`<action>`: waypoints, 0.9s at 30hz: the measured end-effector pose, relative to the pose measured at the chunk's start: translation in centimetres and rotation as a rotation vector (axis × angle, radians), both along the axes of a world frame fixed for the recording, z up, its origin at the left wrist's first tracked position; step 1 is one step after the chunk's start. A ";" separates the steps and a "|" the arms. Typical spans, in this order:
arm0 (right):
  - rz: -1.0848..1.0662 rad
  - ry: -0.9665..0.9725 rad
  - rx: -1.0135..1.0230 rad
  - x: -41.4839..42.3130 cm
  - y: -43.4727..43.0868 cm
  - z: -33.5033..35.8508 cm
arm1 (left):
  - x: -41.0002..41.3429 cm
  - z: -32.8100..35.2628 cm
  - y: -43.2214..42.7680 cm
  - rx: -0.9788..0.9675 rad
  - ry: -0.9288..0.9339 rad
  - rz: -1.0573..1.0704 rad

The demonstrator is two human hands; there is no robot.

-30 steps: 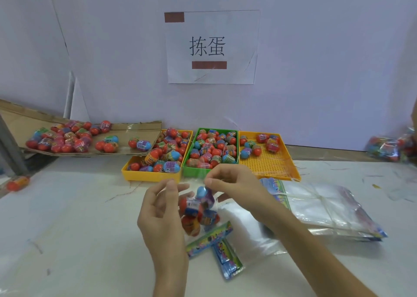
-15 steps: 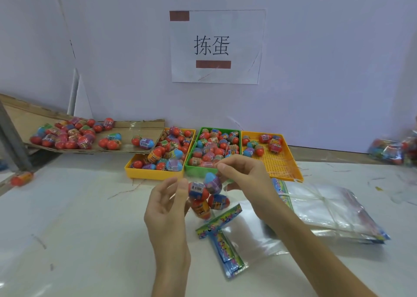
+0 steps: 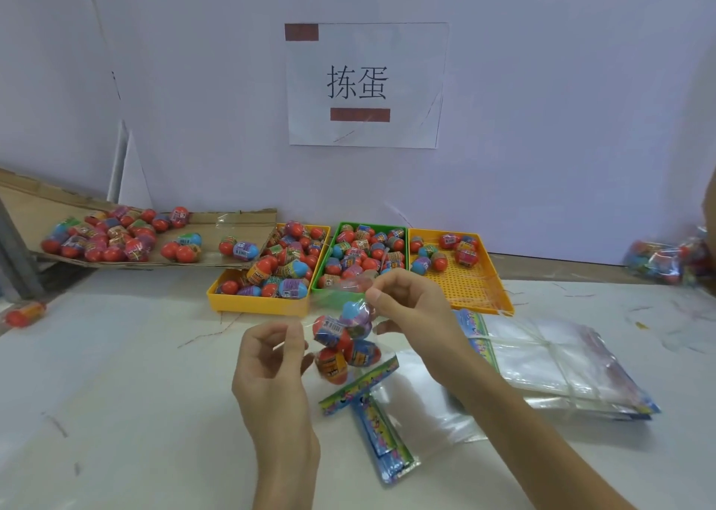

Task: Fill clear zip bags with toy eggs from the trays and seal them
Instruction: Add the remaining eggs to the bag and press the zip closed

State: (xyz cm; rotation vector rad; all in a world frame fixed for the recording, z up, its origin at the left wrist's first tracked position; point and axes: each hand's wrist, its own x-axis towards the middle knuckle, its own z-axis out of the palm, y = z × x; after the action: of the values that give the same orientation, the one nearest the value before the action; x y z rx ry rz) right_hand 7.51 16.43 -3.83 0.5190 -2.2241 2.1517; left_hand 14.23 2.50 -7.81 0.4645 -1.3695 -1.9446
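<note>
The clear zip bag [image 3: 350, 348] hangs in the air just above the counter [image 3: 116, 393], in front of the trays, with several toy eggs [image 3: 329, 329] in red, blue, purple and orange bunched in its lower part. The left hand [image 3: 271, 358] pinches the left end of the bag's top edge between thumb and forefinger, its other fingers loosely curled. The right hand [image 3: 410, 308] pinches the right end, held a little higher, so the mouth slants.

Behind the bag three trays stand side by side and touching: a yellow tray [image 3: 255, 304] heaped with eggs, a green tray [image 3: 329, 253] also full, and an orange tray [image 3: 465, 288] with only a few eggs at its far end. Left of them, more eggs lie on a sheet of cardboard [image 3: 232, 222]. Under the right forearm, empty bags [image 3: 372, 424] with coloured header strips lie flat, and a tied stack of bags [image 3: 550, 358] rests just beside them. Filled bags [image 3: 666, 257] sit at the far right by the wall, where a paper sign [image 3: 364, 83] hangs.
</note>
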 end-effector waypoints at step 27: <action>0.180 -0.065 -0.087 0.6 -0.6 -0.4 | 0.6 0.3 0.9 -0.234 0.116 0.036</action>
State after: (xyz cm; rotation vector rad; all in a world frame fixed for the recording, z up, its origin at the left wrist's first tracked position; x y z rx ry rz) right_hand 8.11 15.84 -4.24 0.6792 -2.1804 2.3719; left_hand 14.81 3.35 -7.51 0.2592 -1.4799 -1.7271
